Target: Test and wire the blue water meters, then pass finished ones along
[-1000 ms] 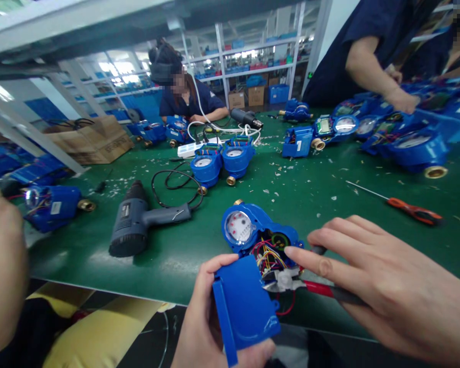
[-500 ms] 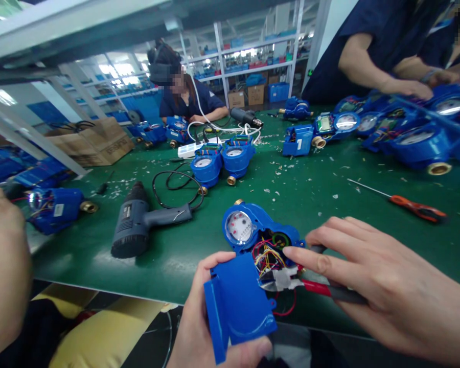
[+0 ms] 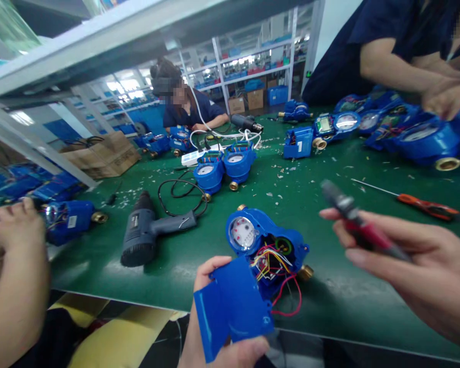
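My left hand (image 3: 207, 312) grips a blue plastic cover (image 3: 239, 301) by its left and lower edges. Right behind the cover a blue water meter (image 3: 266, 220) rests on the green bench, its housing uncovered. Red, yellow and white wires (image 3: 270, 261) fill that cavity, and a red loop hangs out beside the cover. In my right hand (image 3: 410, 260), raised to the right of the meter, are diagonal cutters (image 3: 362, 227) with red and dark handles, slightly blurred. Their jaws point up and left, away from the wires.
A grey heat gun (image 3: 140, 230) lies left of the meter, its cord looping behind. An orange-handled screwdriver (image 3: 427, 206) lies at the right. More blue meters (image 3: 210, 176) stand further back. Co-workers' hands (image 3: 446, 97) handle meters at the far right; another person's hand (image 3: 21, 225) is at the left.
My right hand has drawn the cutters away from the wires, up and to the right. My left hand still holds the cover. The left neighbour's hand has come further into view.
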{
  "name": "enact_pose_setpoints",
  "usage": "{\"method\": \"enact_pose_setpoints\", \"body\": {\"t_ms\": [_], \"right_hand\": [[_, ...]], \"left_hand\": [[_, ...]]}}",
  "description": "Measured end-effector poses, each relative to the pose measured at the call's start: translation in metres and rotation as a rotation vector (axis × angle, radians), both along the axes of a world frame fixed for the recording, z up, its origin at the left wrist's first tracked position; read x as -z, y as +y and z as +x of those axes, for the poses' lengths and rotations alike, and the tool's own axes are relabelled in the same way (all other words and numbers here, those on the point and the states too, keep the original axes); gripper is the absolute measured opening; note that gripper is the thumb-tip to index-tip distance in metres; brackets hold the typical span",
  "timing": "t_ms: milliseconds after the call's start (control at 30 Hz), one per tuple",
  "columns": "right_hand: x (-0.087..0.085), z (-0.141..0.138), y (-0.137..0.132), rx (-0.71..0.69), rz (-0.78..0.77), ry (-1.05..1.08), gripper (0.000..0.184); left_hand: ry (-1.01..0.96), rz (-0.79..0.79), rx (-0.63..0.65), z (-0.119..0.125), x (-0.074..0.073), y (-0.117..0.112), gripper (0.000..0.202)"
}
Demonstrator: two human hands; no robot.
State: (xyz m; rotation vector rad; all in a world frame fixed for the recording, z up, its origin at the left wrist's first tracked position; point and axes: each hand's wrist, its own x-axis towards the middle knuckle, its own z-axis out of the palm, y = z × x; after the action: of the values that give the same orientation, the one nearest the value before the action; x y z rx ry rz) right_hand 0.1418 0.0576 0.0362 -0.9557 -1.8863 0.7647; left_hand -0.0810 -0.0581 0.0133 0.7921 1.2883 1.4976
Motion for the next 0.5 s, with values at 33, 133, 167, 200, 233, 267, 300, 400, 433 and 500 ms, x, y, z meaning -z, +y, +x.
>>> {"method": "enact_pose_setpoints", "body": {"t_ms": [33, 133, 167, 200, 233, 267, 300, 400, 433, 500], "right_hand": [[0.004, 0.004, 0.002, 0.057, -0.065, 0.085, 0.031], [0.017, 0.013, 0.003, 0.076, 0.107, -0.085, 0.038], [0.020, 0.013, 0.000, 0.038, 0.233, -0.213, 0.042], [0.023, 0.012, -0.004, -0.019, 0.348, -0.323, 0.046], [0.025, 0.010, -0.009, -0.078, 0.425, -0.408, 0.050], [0.026, 0.006, -0.014, -0.120, 0.471, -0.451, 0.054], [0.027, 0.001, -0.020, -0.141, 0.496, -0.464, 0.057], [0.030, -0.013, -0.033, -0.130, 0.492, -0.418, 0.056], [0.032, -0.017, -0.035, -0.119, 0.486, -0.392, 0.056], [0.037, -0.022, -0.037, -0.107, 0.489, -0.374, 0.056]], "left_hand": [[0.005, 0.025, -0.016, -0.001, 0.006, 0.000, 0.086], [0.033, 0.090, -0.080, -0.002, 0.025, 0.003, 0.089], [0.047, 0.098, -0.091, -0.002, 0.031, 0.004, 0.087], [0.063, 0.096, -0.091, -0.002, 0.035, 0.005, 0.084], [0.082, 0.094, -0.091, -0.001, 0.039, 0.006, 0.080], [0.108, 0.099, -0.099, -0.001, 0.042, 0.007, 0.076], [0.140, 0.111, -0.118, -0.001, 0.045, 0.007, 0.073], [0.274, 0.192, -0.237, -0.003, 0.050, 0.009, 0.063], [0.319, 0.221, -0.285, -0.003, 0.052, 0.009, 0.061], [0.372, 0.234, -0.343, -0.005, 0.055, 0.009, 0.056]]}}
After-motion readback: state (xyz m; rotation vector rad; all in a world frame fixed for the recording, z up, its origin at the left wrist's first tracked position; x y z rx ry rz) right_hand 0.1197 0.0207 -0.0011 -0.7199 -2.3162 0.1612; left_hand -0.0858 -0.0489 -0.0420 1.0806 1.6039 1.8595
